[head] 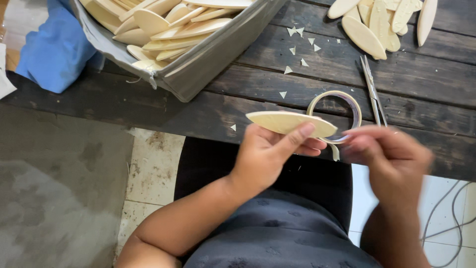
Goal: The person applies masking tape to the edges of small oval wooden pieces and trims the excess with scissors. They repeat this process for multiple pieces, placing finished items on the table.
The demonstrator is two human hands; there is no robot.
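Oval wooden piece (290, 122) pinched in left hand (265, 154), right hand (389, 151) pinching tape roll (337, 106) end, taping barely begun; tray (198, 69) far left full.

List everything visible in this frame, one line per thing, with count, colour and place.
pale oval wooden piece in hand: one, cream, held over the table edge.
roll of beige masking tape: one, beige, beside the held piece at the right hand.
grey tray of oval wooden pieces: one, grey, top left of the table, heaped.
loose pile of oval wooden pieces: several, cream, top right.
thin metal scissors: one pair, silver, right of the tape.
small triangular paper scraps: about a dozen, pale, scattered on the table.
dark plank table: one, dark brown.
blue cloth: one, blue, far left.
cable: grey, lower right floor.
left hand: grips the piece.
right hand: blurred, at the tape.
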